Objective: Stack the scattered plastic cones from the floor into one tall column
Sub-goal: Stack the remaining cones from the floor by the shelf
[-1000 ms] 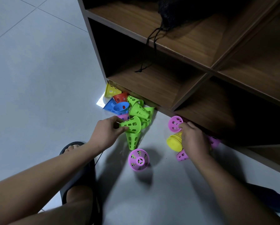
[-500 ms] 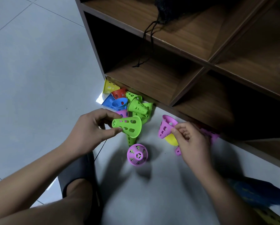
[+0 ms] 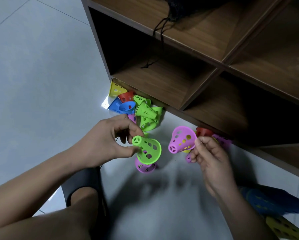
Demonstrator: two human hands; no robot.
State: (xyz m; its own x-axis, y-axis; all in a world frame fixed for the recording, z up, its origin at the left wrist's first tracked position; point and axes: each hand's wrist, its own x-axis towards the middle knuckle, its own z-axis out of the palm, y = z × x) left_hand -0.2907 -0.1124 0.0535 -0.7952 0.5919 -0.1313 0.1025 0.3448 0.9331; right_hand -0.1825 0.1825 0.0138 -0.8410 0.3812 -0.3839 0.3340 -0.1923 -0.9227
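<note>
Pinching the narrow end of a green cone [image 3: 148, 149] between thumb and fingertips, the left hand [image 3: 107, 141] holds it above the floor [image 3: 32, 75], wide mouth tilted down and to the right. The right hand [image 3: 211, 160] grasps a pink cone [image 3: 181, 142] by its wide rim, tip pointing down-left. The two held cones are near each other but apart.

Under the green cone a second pink cone [image 3: 145, 168] sits on the floor, its upper part hidden. A heap of cones [image 3: 146, 110] lies at the foot of the wooden shelf unit [image 3: 162, 80]: yellow, red, blue and green ones overlap so much that their number is hard to tell.

Beside the right hand a red cone [image 3: 204, 132] and a purple cone [image 3: 222, 141] peek out, largely covered by the fingers. Something yellow shows only through the held pink cone's holes.

A dark bag [image 3: 180, 4] is cut off by the top edge; its drawstring [image 3: 160, 37] hangs into the compartment below. At bottom right a blurred blue object [image 3: 270, 201] and a yellow perforated piece [image 3: 284, 228] run out of frame. A dark slipper [image 3: 79, 184] is partly hidden by the knee.
</note>
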